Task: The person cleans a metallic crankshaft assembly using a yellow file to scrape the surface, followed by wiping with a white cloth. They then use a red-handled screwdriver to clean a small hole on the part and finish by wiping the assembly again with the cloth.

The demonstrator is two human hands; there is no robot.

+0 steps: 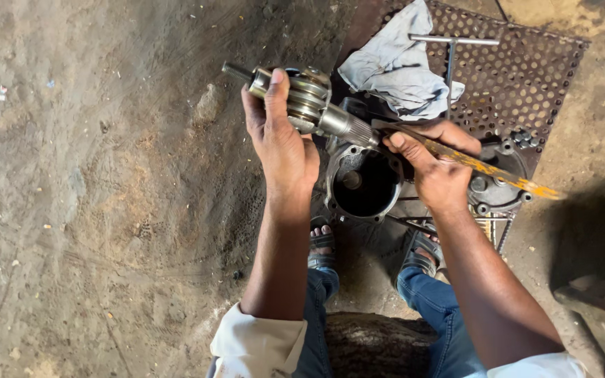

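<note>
I had my left hand (283, 140) wrapped around the gear shaft (302, 101), fingers curled over its stacked rings and thumb lying along the top, so the piece sat across my palm and stuck out on both sides. Its thin, dark stub pointed up and to the left past my knuckles, and the splined end reached right and slightly down toward my other hand. My right hand (434, 164) was clenched on a flat metal strip (484, 166), gripping it near one end; the strip's near tip met the splined end of the shaft, while the rest ran off to the right beyond my wrist.

The shaft was steel, greasy and dull grey, built of ridged rings of differing widths, with a brassy band near the stub. The strip was thin and straight, rust-brown with patches of flaking yellow paint. Directly under both hands lay a round cast housing (363, 183), open like a cup, dark and oily inside with a small post at its middle. Beside it sat a second cast cover (495, 189) with bolt bosses. A crumpled pale grey rag (397, 66) and a T-handled wrench (451, 56) rested on a rusty perforated metal sheet (533, 77). The ground (92, 196) was packed, oil-stained dirt.
</note>
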